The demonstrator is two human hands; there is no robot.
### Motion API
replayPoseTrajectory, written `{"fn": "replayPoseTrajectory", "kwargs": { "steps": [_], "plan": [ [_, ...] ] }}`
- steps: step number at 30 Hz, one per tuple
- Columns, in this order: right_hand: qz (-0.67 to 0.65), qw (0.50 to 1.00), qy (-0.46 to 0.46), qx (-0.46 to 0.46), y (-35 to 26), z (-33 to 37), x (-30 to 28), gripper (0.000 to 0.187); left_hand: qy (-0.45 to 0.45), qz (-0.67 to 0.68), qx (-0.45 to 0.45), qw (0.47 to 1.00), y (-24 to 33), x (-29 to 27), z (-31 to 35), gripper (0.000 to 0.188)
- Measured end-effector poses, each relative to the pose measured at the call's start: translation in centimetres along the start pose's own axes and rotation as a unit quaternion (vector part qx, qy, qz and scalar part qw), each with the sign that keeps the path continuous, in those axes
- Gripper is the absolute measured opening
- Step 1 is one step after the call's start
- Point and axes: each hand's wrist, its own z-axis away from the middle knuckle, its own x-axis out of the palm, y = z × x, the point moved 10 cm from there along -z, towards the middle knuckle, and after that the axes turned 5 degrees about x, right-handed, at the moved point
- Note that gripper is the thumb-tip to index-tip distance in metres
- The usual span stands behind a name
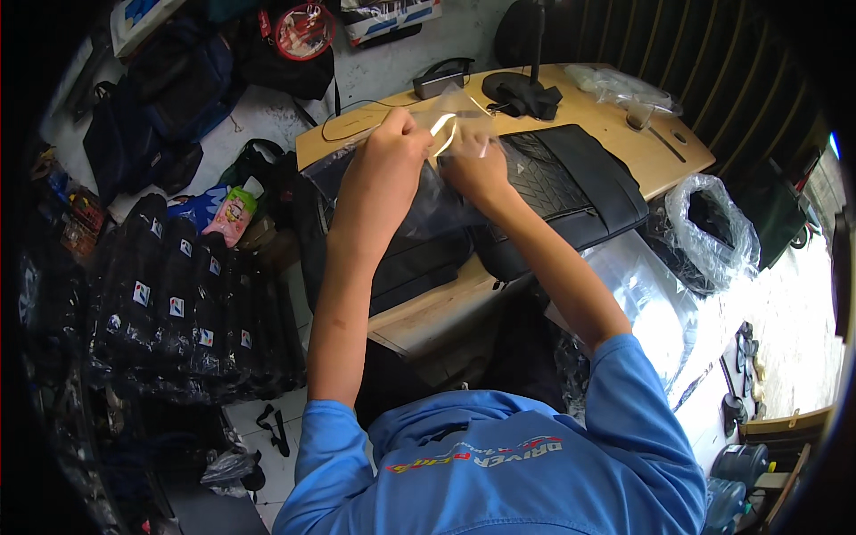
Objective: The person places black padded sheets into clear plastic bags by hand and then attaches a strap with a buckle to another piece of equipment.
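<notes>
Pinching the clear plastic film (456, 100) in your left hand (392, 147), you hold it raised over the table (673, 174); your right hand (480, 169) is curled against it — whether it grips, I cannot tell. The film seems to hang over the upper part of the left black bag (415, 269), whose lower part looks bare. So the handling appears midway: the film is not yet settled — and the black backpack (571, 169) to the right lies uncovered.

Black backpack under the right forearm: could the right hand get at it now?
Probably yes: the right hand is close by and the black backpack lies largely uncovered, though that hand seems busy with clear plastic.
</notes>
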Motion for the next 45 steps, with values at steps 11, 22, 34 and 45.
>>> {"fn": "replayPoseTrajectory", "kwargs": {
  "steps": [11, 22, 34, 45],
  "plan": [
    [-0.263, 0.911, -0.211, -0.236, 1.2, 8.4, -5.0, 0.03, 0.025, 0.075, -0.019, 0.997, -3.2, 5.1, -0.5, 0.009],
    [0.033, 0.93, -0.186, 0.314, 34.9, 6.8, -4.0, 0.062, -0.01, 0.11, -0.021, 0.994, -1.8, 7.7, -1.0, 0.013],
    [-0.548, 0.683, -0.243, 0.416, 33.7, 14.3, -8.8, 0.045, -0.007, 0.135, -0.01, 0.991, -2.6, 7.9, -0.9, 0.012],
    [-0.504, 0.699, 0.098, 0.497, 26.3, 26.7, -27.8, 0.052, -0.005, 0.128, -0.004, 0.992, -3.9, 10.6, -0.1, 0.013]
  ]
}}
